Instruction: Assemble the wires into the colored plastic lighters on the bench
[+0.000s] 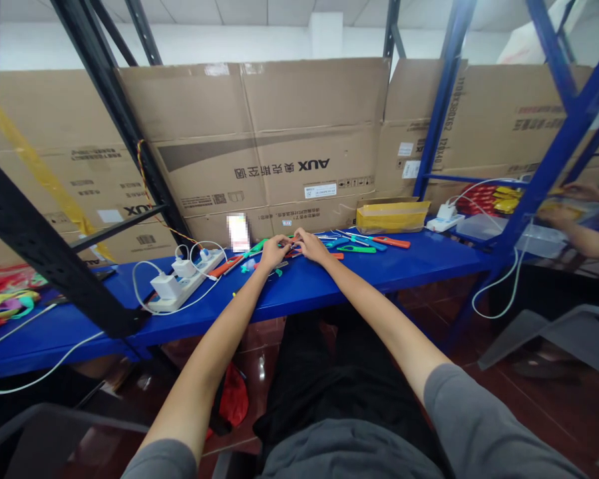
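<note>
Left hand (274,251) and right hand (311,245) meet at centre on the blue table (299,296), fingers (284,241) curled narrowly; anything held is hidden. Long-handled plastic lighters (355,249) in green, orange and blue lie beside them. A white power strip (184,283) sits left of centre; a co-worker's hand (554,215) appears at far right.

Large cardboard box (279,113): "AUX" printed in black beside Chinese characters. Carton to its left (54,199): "AUX" again. Small white labels (320,191): too small to read.
</note>
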Demonstrator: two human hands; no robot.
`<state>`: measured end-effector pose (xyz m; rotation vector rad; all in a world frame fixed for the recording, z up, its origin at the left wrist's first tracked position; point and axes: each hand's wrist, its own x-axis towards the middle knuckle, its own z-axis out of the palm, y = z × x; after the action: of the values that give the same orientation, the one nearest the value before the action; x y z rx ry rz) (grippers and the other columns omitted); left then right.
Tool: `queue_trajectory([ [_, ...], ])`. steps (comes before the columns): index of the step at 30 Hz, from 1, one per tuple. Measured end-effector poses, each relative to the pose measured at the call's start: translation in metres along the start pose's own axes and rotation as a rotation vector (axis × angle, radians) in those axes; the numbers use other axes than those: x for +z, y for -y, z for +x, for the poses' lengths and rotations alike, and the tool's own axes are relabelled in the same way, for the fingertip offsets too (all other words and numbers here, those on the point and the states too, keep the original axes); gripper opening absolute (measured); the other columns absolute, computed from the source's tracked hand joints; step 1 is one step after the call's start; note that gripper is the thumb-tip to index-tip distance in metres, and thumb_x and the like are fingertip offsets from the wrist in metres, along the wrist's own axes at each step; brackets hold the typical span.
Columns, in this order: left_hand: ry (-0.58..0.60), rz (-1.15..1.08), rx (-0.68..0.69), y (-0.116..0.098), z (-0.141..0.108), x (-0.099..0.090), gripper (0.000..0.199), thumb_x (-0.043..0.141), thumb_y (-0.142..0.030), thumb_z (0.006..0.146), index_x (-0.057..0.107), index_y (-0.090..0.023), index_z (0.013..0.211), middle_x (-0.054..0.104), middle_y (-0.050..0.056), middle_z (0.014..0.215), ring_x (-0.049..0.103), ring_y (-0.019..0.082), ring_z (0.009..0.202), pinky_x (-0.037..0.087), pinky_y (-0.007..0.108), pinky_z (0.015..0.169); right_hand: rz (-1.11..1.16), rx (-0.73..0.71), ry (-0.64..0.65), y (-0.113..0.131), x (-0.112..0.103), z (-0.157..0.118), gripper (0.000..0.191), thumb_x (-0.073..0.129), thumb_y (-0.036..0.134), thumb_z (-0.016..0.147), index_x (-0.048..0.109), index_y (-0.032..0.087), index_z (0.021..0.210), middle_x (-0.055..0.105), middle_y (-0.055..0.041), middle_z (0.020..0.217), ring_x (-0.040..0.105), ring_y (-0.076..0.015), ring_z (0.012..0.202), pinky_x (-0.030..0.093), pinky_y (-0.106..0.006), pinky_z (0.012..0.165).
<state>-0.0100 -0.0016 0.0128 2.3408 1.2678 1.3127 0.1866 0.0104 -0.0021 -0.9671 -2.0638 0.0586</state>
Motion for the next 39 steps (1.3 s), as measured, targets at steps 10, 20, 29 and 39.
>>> queue_trajectory([
  [10, 0.005, 0.106, 0.143, 0.0006, 0.0019, 0.0042, 0.015, 0.069, -0.018, 0.091, 0.082, -0.022, 0.096, 0.076, 0.007, 0.11, 0.071, 0.024, 0.105, 0.056, 0.035, 0.097, -0.084, -0.002, 0.074, -0.0019, -0.0009, 0.0003, 0.024, 0.057, 0.01, 0.098, 0.069, 0.022, 0.115, 0.079, -0.008, 0.116, 0.072, -0.0246, 0.107, 0.052, -0.033, 0.096],
  [20, -0.011, 0.138, 0.034, -0.0054, -0.0009, 0.0006, 0.02, 0.07, -0.02, 0.093, 0.086, -0.024, 0.105, 0.083, 0.007, 0.108, 0.075, 0.025, 0.099, 0.056, 0.034, 0.095, -0.1, -0.02, 0.057, -0.0029, 0.0019, 0.0006, 0.019, 0.061, 0.016, 0.102, 0.07, 0.021, 0.118, 0.077, -0.0084, 0.114, 0.07, -0.0235, 0.106, 0.052, -0.033, 0.096],
  [29, -0.093, 0.01, -0.07, -0.0065, 0.0002, -0.0006, 0.014, 0.07, -0.018, 0.089, 0.082, -0.02, 0.097, 0.083, 0.006, 0.1, 0.076, 0.022, 0.09, 0.059, 0.032, 0.09, -0.138, -0.018, 0.046, 0.0005, -0.0011, -0.0007, 0.015, 0.065, 0.021, 0.105, 0.075, 0.02, 0.116, 0.073, -0.008, 0.106, 0.068, -0.0207, 0.097, 0.05, -0.029, 0.092],
  [39, -0.12, 0.028, -0.056, -0.0037, 0.0001, -0.002, 0.007, 0.068, -0.019, 0.087, 0.074, -0.019, 0.09, 0.08, 0.004, 0.087, 0.075, 0.02, 0.083, 0.059, 0.03, 0.084, -0.183, -0.145, 0.049, 0.0059, 0.0083, 0.0025, 0.013, 0.064, 0.016, 0.104, 0.075, 0.019, 0.109, 0.073, -0.0104, 0.111, 0.063, -0.0238, 0.107, 0.048, -0.035, 0.1],
])
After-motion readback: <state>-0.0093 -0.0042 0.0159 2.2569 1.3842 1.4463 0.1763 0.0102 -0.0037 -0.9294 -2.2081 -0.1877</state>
